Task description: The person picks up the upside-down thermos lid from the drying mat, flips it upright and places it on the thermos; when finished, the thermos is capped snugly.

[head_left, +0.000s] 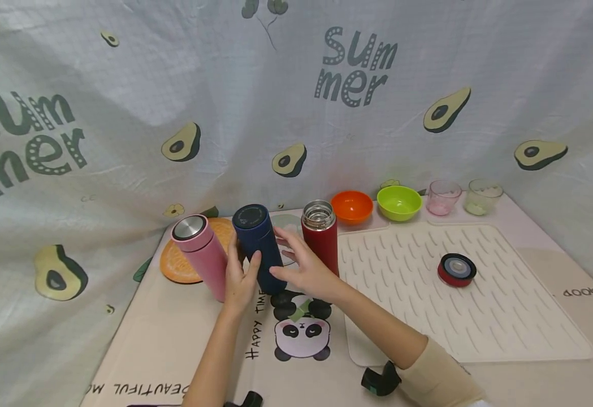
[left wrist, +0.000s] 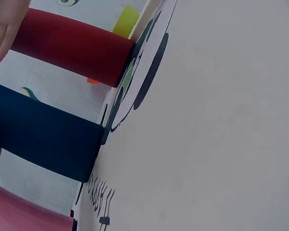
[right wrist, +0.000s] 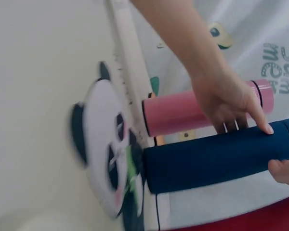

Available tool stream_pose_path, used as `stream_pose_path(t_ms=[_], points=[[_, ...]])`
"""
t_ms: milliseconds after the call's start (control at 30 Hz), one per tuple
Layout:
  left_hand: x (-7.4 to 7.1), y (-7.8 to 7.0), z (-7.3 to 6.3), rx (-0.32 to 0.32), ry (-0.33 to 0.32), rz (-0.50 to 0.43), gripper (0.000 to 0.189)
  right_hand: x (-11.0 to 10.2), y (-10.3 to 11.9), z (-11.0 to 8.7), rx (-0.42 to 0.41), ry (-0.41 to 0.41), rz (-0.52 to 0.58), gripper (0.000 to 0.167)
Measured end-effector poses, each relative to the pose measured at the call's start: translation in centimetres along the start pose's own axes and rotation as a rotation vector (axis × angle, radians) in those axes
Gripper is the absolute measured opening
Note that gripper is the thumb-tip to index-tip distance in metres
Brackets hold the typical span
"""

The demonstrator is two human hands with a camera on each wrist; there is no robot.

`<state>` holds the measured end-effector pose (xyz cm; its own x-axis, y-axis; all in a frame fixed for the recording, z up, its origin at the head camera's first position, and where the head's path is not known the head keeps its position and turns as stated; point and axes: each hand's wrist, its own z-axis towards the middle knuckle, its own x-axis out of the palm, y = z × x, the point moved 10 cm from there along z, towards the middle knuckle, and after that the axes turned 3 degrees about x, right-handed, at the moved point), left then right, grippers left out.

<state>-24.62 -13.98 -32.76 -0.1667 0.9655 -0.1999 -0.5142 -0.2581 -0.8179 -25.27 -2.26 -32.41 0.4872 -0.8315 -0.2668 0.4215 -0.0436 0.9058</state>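
A dark blue thermos [head_left: 256, 236] with its lid on stands upright between my two hands, its base on the table. My left hand [head_left: 240, 278] holds its left side, thumb on the front and fingers passing behind. At its right side my right hand [head_left: 308, 270] is spread, with the thumb near the thermos and the other fingers loosely extended. Left of my left hand stands a lidded pink thermos [right wrist: 176, 113]. Just behind my right hand is a red thermos [head_left: 321, 243] with its steel mouth uncovered.
A red and black lid [head_left: 456, 271] lies on a white ribbed mat [head_left: 398, 316] at the right. Along the back stand an orange bowl [head_left: 352, 208], a green bowl [head_left: 399, 203], a pink glass [head_left: 444, 198] and a clear glass [head_left: 482, 198]. An orange-slice mat [head_left: 179, 263] lies behind the pink thermos.
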Motion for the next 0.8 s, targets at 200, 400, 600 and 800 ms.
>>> stream_pose_path(t_ms=[200,400,600,800], points=[[-0.6,-0.6,-0.2,0.016,-0.042,0.051,0.061,-1.0,0.2,-4.5,-0.006,0.100,-0.112,0.063],[-1.1,-1.9,-0.2,0.086,-0.085,0.082,0.062,-4.4,-0.6,-8.9,0.049,0.096,-0.211,0.058],[-1.3,-3.9,-0.2,0.193,-0.109,0.143,0.064,-10.3,-2.2,-12.2,0.074,-0.047,-0.398,0.053],[-1.8,-5.1,-0.1,0.219,-0.155,0.117,0.061,-18.1,-4.5,-14.8,0.144,-0.258,-0.608,0.054]])
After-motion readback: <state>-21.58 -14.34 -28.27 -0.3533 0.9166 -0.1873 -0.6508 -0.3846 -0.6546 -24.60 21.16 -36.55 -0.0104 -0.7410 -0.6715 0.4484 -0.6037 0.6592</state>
